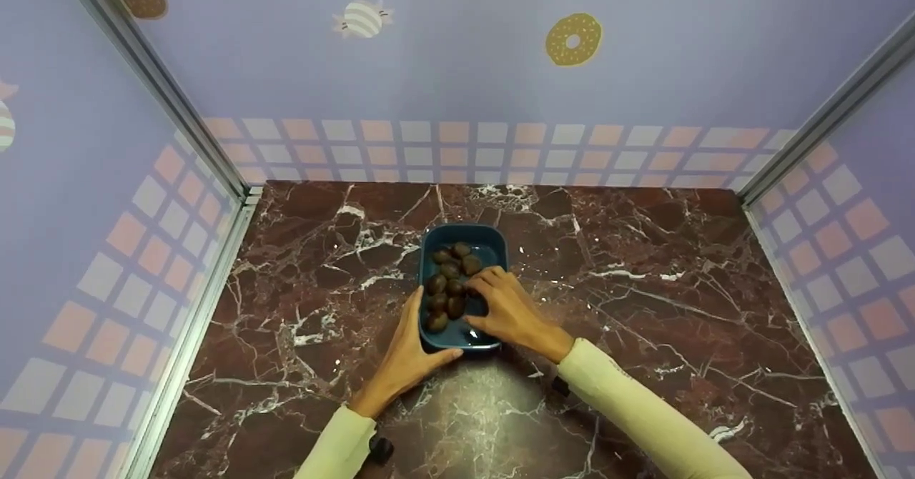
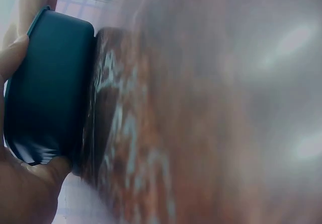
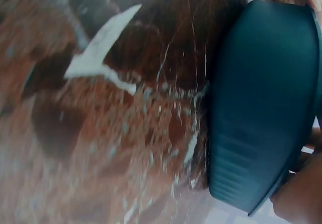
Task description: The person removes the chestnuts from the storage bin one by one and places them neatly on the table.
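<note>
A dark teal rectangular container (image 1: 463, 234) stands on the marbled table with several brown, rounded, chestnut-like pieces (image 1: 450, 270) inside, mostly toward its left side. My left hand (image 1: 404, 354) holds the container's near left corner, its fingers along the left wall and the thumb at the near end. In the left wrist view the thumb (image 2: 53, 171) lies against the container wall (image 2: 53, 78). My right hand (image 1: 509, 307) reaches over the right rim, fingertips at the brown pieces and thumb spread apart from them. The right wrist view shows mainly the outer container wall (image 3: 261, 98), with the pieces hidden.
The table (image 1: 643, 264) has a dark red-brown marble pattern with white veins. Lilac panels with checked borders form a back wall (image 1: 457, 71) and side walls, joined by metal strips (image 1: 171, 93).
</note>
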`<state>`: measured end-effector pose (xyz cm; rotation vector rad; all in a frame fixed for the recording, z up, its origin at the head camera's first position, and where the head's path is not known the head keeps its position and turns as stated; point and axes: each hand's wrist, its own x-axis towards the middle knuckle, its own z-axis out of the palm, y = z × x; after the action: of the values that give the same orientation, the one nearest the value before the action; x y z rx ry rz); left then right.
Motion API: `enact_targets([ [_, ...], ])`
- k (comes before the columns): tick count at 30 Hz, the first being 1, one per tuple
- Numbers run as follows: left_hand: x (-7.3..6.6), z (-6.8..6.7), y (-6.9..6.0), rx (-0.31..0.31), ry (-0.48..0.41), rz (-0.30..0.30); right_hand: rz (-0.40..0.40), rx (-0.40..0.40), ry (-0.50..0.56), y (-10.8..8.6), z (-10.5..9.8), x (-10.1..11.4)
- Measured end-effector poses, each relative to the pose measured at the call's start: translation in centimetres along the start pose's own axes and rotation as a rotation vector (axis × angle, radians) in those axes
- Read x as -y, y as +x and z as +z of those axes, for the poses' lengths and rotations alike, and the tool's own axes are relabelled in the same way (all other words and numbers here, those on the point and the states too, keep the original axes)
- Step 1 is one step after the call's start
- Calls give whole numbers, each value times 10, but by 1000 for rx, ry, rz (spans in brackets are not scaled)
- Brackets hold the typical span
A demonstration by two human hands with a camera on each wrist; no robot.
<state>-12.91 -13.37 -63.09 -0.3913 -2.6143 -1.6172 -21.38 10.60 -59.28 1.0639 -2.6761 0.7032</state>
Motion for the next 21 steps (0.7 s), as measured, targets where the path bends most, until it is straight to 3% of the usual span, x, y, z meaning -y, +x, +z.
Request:
enact_targets([
  [10,-2,3,-2,-31,-50,-91,69,-9,-59,3,12,6],
  [15,-7,4,-6,-6,-71,-132,78,-1,-53,1,16,6],
  [21,-9,6,-6,14,-73,-140,88,-27,-44,-2,17,4],
])
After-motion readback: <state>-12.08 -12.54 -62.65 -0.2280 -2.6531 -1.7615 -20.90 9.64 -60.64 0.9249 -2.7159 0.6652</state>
